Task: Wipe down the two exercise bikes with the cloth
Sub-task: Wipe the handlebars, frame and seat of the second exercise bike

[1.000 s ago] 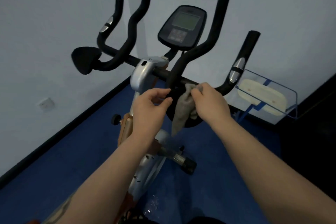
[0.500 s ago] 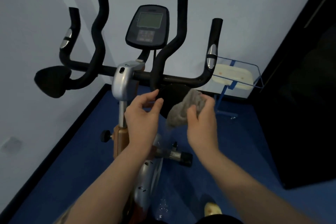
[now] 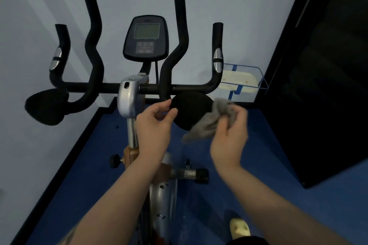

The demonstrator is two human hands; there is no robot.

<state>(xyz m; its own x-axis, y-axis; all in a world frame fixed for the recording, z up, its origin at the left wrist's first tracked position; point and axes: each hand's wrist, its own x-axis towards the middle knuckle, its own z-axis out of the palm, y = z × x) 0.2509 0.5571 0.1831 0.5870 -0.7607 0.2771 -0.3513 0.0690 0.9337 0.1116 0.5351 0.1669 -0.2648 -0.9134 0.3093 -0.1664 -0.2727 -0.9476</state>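
The right hand (image 3: 229, 137) has its fingers curled round a bunched grey cloth (image 3: 211, 123), pinching it loosely so that one end hangs free below the fist. The cloth touches the right edge of a round black elbow pad (image 3: 190, 111) under the handlebar (image 3: 187, 86). The left hand (image 3: 154, 125) is half closed, thumb and forefinger nipping the pad's left edge, as if to steady it.

That cloth looks light, limp and thin; it should crumple to any shape and need a firm wad in the palm to press with, held by its middle so no tail flaps. The pad seems soft foam that gives under pressure, so bracing it from the opposite side looks sensible.

Beyond the hands stands the exercise bike (image 3: 127, 97) with its silver stem, a matching pad (image 3: 46, 105) at the left end of the handlebar, and the console (image 3: 146, 39) above. The console's buttons and small heading carry marks too blurred to read. I see no second bike here. A clear blue-edged stand (image 3: 242, 80) sits against the wall, on the blue floor (image 3: 258, 165).
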